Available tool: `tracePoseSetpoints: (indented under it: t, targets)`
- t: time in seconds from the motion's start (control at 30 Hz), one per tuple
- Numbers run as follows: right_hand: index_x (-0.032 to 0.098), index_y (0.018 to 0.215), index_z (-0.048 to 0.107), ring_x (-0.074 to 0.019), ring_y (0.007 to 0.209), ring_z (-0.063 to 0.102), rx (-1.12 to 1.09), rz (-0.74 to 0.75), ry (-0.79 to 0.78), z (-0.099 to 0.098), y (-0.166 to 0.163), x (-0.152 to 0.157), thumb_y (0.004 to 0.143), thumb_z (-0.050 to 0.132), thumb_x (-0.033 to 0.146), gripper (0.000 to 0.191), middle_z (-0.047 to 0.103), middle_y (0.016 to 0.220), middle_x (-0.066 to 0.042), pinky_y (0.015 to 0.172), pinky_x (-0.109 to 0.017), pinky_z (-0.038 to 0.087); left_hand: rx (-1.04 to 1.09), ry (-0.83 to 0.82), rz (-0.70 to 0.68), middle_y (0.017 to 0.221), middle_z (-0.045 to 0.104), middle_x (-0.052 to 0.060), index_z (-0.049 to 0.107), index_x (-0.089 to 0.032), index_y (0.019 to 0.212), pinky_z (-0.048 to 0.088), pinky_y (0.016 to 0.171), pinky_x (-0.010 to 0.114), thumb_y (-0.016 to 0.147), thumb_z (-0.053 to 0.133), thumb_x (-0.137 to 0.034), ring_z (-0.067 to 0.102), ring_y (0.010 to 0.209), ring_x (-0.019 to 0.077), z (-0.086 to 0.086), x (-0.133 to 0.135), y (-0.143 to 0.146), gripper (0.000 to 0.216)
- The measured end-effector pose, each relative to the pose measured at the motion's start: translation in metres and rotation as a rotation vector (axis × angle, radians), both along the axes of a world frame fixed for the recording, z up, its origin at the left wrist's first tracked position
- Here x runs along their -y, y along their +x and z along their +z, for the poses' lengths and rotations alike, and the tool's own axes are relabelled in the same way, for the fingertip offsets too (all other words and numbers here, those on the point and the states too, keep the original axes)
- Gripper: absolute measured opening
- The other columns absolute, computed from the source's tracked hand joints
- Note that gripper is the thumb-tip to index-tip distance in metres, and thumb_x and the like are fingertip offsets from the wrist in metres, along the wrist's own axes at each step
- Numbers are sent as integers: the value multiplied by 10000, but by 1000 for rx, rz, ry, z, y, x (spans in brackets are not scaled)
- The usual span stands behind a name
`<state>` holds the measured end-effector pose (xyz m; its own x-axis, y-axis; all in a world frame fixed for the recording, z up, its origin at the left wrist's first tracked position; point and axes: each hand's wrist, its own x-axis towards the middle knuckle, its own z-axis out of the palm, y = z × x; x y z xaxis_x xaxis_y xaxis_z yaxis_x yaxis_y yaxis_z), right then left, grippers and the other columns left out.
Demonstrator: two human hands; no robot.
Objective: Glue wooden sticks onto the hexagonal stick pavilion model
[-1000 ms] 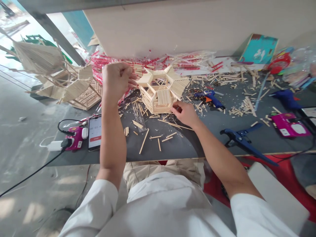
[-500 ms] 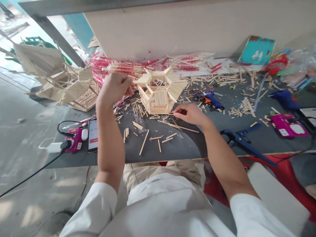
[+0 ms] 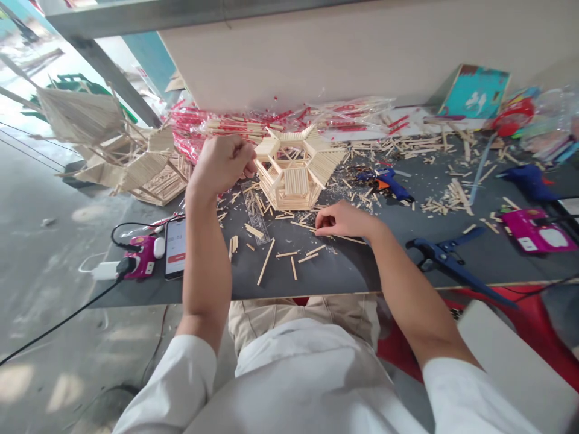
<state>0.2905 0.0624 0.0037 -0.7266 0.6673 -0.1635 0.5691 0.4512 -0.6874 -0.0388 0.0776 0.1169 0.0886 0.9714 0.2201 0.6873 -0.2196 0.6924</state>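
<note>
On the dark table (image 3: 344, 271), the stick model (image 3: 296, 181) stands mid-table; a bump could crack its thin joints. The left hand (image 3: 225, 161), fingers curled, is just beside its left edge, where a careless swing might knock it; any hold is hidden. The right hand (image 3: 346, 219), nearly closed at the long sticks (image 3: 351, 239), could scatter them; its grip I cannot tell.

The model (image 3: 296, 182) stands on the table (image 3: 344, 274), left hand (image 3: 223, 163) on its left, right hand (image 3: 342, 219) near right. Behind lie bundles (image 3: 194, 123); far left, a second model (image 3: 141, 173). Right, a glue gun (image 3: 392, 184); nearer, a cutter (image 3: 446, 260). Near left, a phone (image 3: 175, 246).
</note>
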Motion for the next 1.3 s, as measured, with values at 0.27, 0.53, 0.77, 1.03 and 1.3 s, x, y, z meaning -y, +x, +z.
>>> tracePoseSetpoints:
  t: [0.27,0.53,0.77,1.03,1.3]
  targets:
    - [229,903,819,-169,786,684,4,30,69,1,-6,3,872,783,386,164,763,879,-22,712,-282,461,-293,12,-95,562,655,32,626,-186,625,501,711,314,952,481,-248,607,603,148,-18,-12,42,363]
    - [200,890,776,-170,769,664,4,41,67,-2,-10,7,892,738,319,125,747,873,-41,712,-284,459,-239,-29,-182,689,765,28,758,-155,830,537,760,279,926,474,-234,692,690,140,-24,-14,33,310]
    - [202,861,752,-174,757,645,-7,65,80,-2,-7,5,900,721,328,135,736,847,-39,698,-285,438,32,-44,-41,749,790,68,786,-143,870,613,713,302,921,580,-278,726,683,148,-20,-5,28,251]
    - [222,981,762,-173,759,681,-1,20,26,11,-10,12,902,728,346,150,780,875,-19,718,-283,447,158,1,101,800,787,53,736,-146,910,623,665,255,949,635,-295,726,689,125,10,24,30,184]
    - [221,1053,705,-177,746,634,-59,-49,56,10,0,9,934,662,375,198,740,874,-34,711,-298,459,34,52,236,817,761,30,668,-213,992,598,691,275,1036,525,-433,737,729,141,-24,55,28,266]
